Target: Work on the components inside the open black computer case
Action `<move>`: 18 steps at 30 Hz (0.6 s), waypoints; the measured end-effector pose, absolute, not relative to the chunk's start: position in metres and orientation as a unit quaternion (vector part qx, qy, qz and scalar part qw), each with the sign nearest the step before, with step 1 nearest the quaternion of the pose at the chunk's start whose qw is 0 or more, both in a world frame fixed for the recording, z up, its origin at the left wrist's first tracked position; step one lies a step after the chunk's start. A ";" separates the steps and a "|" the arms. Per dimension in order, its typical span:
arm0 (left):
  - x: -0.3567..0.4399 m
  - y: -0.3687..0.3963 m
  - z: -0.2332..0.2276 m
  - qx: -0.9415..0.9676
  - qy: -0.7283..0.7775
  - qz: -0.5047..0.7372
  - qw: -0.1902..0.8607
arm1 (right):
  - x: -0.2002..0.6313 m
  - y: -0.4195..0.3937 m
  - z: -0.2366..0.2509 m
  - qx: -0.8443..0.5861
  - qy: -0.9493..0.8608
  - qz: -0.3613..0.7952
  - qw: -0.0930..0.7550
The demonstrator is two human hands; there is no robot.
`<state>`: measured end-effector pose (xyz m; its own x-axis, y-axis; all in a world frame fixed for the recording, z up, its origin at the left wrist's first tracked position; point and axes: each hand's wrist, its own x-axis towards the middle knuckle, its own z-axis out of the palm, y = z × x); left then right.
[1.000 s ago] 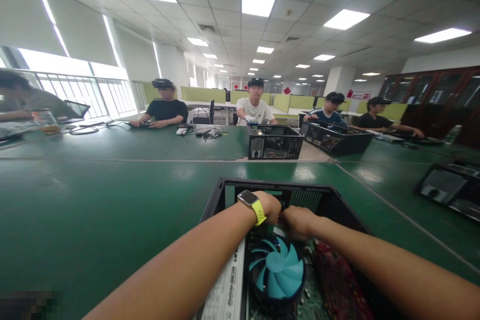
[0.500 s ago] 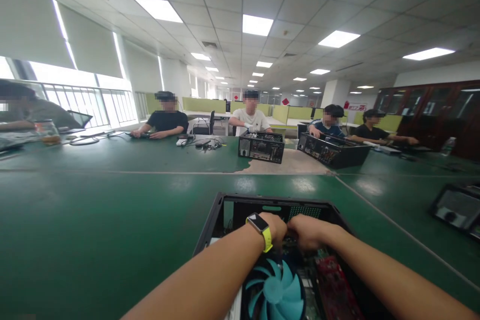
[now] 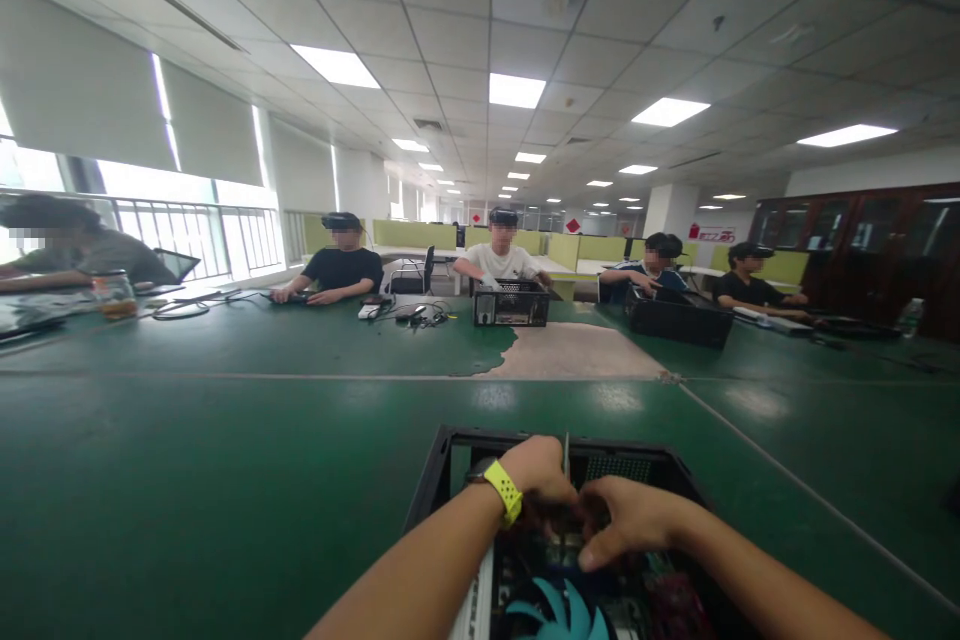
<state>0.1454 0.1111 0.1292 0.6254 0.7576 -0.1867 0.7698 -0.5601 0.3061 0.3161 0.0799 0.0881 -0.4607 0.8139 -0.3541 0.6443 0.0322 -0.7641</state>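
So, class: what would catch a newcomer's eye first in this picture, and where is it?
The two bare hands, left hand with a yellow watch strap and right hand, meet inside an open black computer case at bottom centre. A teal cooler fan peeks out below them. Across the green table, seated people work at similar cases.

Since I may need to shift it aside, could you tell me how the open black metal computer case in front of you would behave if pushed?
The open black metal computer case looks rigid and boxy, so it should probably slide flat rather than tip. With a blue-bladed cooling fan and boards inside, it is likely fairly heavy. The smooth green table may let it glide.
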 end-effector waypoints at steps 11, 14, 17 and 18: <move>0.131 0.109 0.145 0.880 0.422 0.098 0.194 | 0.307 0.072 0.090 -0.556 -0.749 0.358 0.033; 0.138 0.103 0.139 0.906 0.396 0.041 0.140 | 0.309 0.072 0.089 -0.579 -0.763 0.279 -0.064; 0.152 0.094 0.124 0.919 0.380 -0.034 0.098 | 0.306 0.074 0.086 -0.578 -0.775 0.236 -0.096; 0.157 0.093 0.118 0.922 0.374 -0.053 0.086 | 0.304 0.074 0.085 -0.581 -0.777 0.220 -0.099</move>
